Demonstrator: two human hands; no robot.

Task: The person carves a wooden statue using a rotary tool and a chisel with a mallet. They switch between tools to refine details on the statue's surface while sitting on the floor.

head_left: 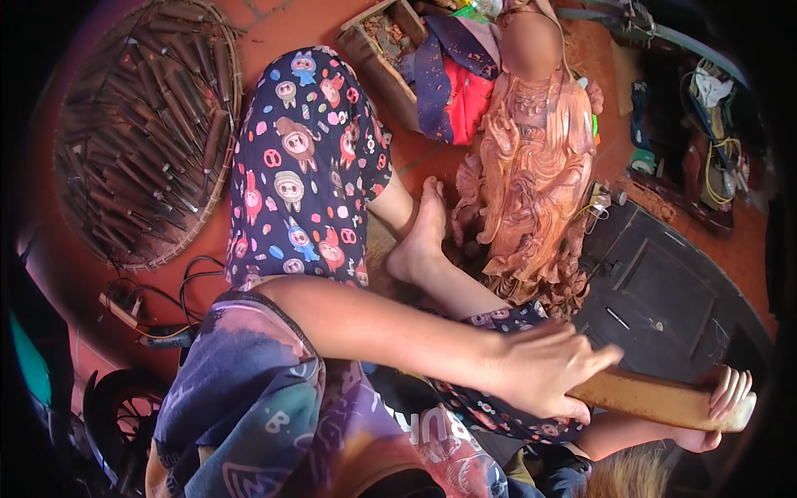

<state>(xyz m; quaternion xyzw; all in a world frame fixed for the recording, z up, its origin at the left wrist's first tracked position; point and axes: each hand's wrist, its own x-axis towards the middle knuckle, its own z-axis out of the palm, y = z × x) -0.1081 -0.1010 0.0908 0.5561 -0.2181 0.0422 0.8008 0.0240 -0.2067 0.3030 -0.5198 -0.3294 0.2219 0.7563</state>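
My right hand (724,405) grips the far right end of a long tan block (660,397) with a pale tip, fingers wrapped over its top and thumb below. Across my body, my left hand (544,369) is at the block's other end, thumb on one side and index finger on the other, with the block coming out between them. The index fingertip is blurred, and the other fingers are partly hidden. Just beyond my left hand, a carved reddish-brown wooden statue (535,166) of a robed figure lies or leans by my bare foot (421,241).
A round woven basket (235,124) at far left holds many dark-handled carving tools (149,124). A wooden box (378,66) with wood chips and red and navy cloth (461,91) lie behind the statue. A dark panel (656,286) is at right; a power strip (122,307) with cables lies left.
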